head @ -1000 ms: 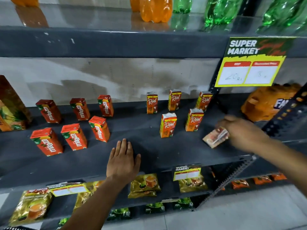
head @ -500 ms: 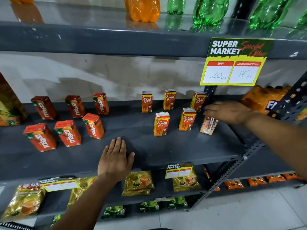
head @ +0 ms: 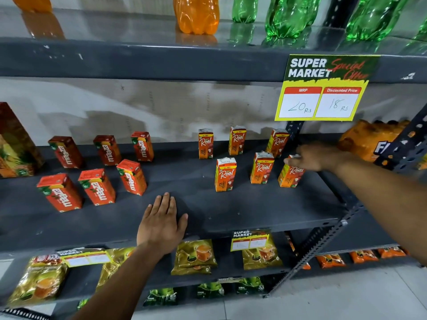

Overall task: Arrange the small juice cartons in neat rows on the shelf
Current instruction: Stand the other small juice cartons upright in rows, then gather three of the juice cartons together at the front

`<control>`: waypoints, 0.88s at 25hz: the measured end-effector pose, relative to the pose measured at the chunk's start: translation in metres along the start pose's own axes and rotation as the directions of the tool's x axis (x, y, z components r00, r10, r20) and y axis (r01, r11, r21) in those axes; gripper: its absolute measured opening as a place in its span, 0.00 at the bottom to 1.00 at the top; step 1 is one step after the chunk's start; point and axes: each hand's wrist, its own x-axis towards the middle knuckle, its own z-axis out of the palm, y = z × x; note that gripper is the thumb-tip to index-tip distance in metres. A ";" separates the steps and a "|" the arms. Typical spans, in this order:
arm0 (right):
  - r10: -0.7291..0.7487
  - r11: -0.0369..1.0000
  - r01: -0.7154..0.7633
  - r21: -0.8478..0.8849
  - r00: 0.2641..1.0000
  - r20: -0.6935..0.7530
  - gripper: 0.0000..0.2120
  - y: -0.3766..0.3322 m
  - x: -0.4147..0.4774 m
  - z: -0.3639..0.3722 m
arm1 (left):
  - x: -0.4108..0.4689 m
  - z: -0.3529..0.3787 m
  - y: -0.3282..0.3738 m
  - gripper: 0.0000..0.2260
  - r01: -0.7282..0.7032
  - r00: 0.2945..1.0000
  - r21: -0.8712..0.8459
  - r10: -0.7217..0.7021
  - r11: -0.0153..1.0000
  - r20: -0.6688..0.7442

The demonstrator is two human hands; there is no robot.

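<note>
Shelf (head: 265,204): dark grey, middle tier.
Left hand (head: 161,224): flat, fingers spread, palm down on shelf's front edge.
Right hand (head: 316,158): fingertips on top of front-right juice carton (head: 290,175); grip unclear.
Other cartons: orange, upright, 2 rows, left of it.

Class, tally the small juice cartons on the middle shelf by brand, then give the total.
Maaza cartons: 6
Real cartons: 6, the right hand touching one
Total: 12
</note>
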 end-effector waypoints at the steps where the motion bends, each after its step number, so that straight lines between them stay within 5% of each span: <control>1: 0.013 0.997 -0.012 0.076 1.000 -0.003 0.37 0.001 -0.001 0.000 | 0.000 0.000 0.000 0.32 -0.001 1.000 0.000 0.001 1.000 0.003; 4: 0.103 0.892 -0.044 0.450 0.989 -0.108 0.38 0.018 -0.008 0.000 | 0.001 0.000 -0.002 0.32 -0.006 1.000 -0.010 0.006 1.000 0.011; 7: 0.104 0.640 -0.008 0.768 0.992 -0.076 0.34 0.042 -0.018 0.014 | 0.010 -0.007 0.001 0.35 0.007 1.000 -0.162 -0.006 0.987 0.005; 12: 0.071 0.522 -0.001 0.853 0.997 -0.042 0.49 0.020 -0.014 0.063 | 0.053 -0.025 0.059 0.49 0.058 0.992 -0.662 0.032 0.748 0.122; 14: 0.104 0.421 0.048 0.906 0.989 -0.101 0.42 0.006 -0.004 0.078 | 0.075 -0.026 0.082 0.49 0.111 0.981 -0.763 0.052 0.636 0.186; 17: 0.063 0.205 0.059 0.977 0.995 -0.073 0.28 0.005 0.007 0.087 | 0.101 -0.024 0.103 0.35 0.115 0.984 -0.813 0.044 0.571 0.171; 22: -0.053 0.284 0.040 0.958 0.998 -0.026 0.27 0.009 0.025 0.092 | 0.133 -0.016 0.116 0.29 0.172 0.976 -0.793 0.007 0.584 0.217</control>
